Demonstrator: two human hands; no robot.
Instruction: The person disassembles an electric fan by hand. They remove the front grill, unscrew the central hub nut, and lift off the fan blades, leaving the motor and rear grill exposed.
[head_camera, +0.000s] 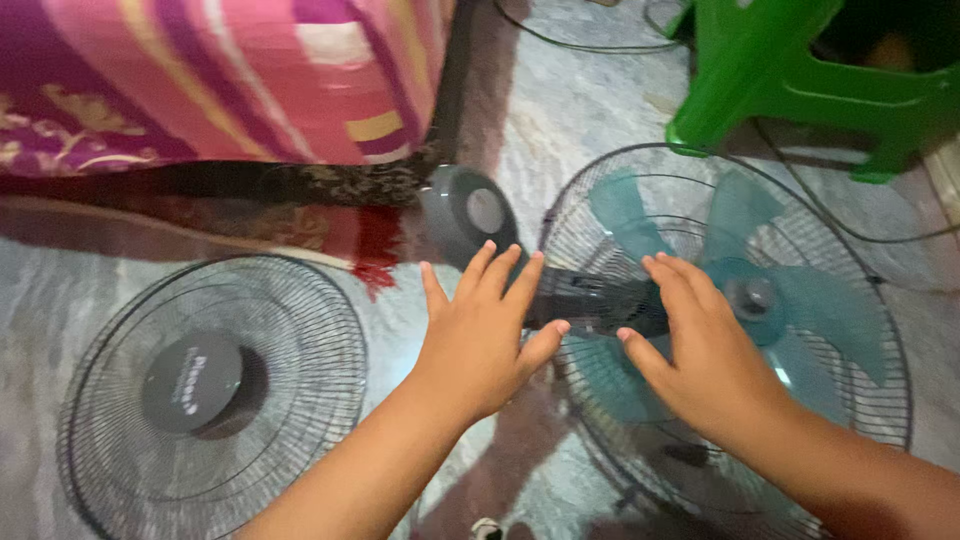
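We are spreading both hands open at mid-frame, left hand (480, 335) and right hand (700, 345) touching the dark motor housing (595, 300), neither grip closed around it.

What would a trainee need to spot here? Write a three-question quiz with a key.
1. True or false: the translucent teal fan blades sit inside the round wire rear guard.
2. Which lies left of the left hand: A) green plastic stool, B) detached round wire front grille, C) grey round fan base?
3. What do both hands reach for?

Key: 1 true; 2 B; 3 the dark fan motor housing, right hand included.
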